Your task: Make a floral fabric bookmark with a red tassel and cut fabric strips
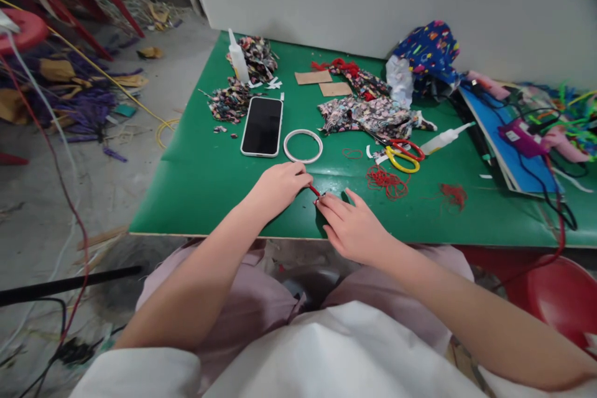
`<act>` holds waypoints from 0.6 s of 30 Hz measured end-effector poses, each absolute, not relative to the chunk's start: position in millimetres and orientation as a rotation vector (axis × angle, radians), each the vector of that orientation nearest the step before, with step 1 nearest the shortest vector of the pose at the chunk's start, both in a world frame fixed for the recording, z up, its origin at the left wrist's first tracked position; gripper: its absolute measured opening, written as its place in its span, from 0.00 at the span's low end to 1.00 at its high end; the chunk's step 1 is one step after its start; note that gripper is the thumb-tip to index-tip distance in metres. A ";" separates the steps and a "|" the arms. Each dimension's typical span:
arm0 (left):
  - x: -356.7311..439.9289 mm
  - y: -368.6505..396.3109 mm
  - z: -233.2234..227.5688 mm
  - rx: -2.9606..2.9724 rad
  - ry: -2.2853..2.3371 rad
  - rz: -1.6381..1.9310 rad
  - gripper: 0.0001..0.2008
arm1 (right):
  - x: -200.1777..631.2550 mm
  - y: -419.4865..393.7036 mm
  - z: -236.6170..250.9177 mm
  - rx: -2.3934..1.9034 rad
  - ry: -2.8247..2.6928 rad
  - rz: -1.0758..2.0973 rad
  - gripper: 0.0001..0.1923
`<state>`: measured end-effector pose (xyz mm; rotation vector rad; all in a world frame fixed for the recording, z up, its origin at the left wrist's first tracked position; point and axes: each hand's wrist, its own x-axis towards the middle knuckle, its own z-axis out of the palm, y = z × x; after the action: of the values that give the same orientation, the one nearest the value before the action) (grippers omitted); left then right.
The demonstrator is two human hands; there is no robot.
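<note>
A short red thread (314,190) is pinched between the left hand (278,187) and right hand (351,224) over a green table (200,180).

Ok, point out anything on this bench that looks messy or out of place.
Loose red thread lies tangled near the scissors, with another clump further right. Fabric scraps are strewn beside the phone. Both hands pinch a short red strand.

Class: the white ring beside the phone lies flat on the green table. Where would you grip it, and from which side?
Probably pinch the white ring on its near rim, coming from above: it lies flat, its open middle admits a finger, and the phone crowds one side.
</note>
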<state>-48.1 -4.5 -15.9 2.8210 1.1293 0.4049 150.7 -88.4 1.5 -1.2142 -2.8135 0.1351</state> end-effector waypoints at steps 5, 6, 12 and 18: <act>-52.5 -3.3 -13.7 2.784 1.168 0.398 0.11 | 148.5 -88.9 2.2 -1.237 -2.776 0.162 0.23; -53.2 -3.3 -13.0 2.781 1.175 0.388 0.11 | 148.2 -89.1 2.2 -1.243 -2.770 0.165 0.23; -57.1 -2.0 -10.0 2.781 1.212 0.375 0.11 | 148.2 -93.0 -3.7 -1.263 -2.717 0.157 0.22; -58.5 1.8 -7.0 2.765 1.295 0.369 0.11 | 155.8 -93.6 -14.8 -1.229 -2.635 0.199 0.22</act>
<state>-58.5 1.8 -7.0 2.7653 1.2945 0.3689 155.8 -93.6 -14.8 -1.2292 -2.6348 0.1988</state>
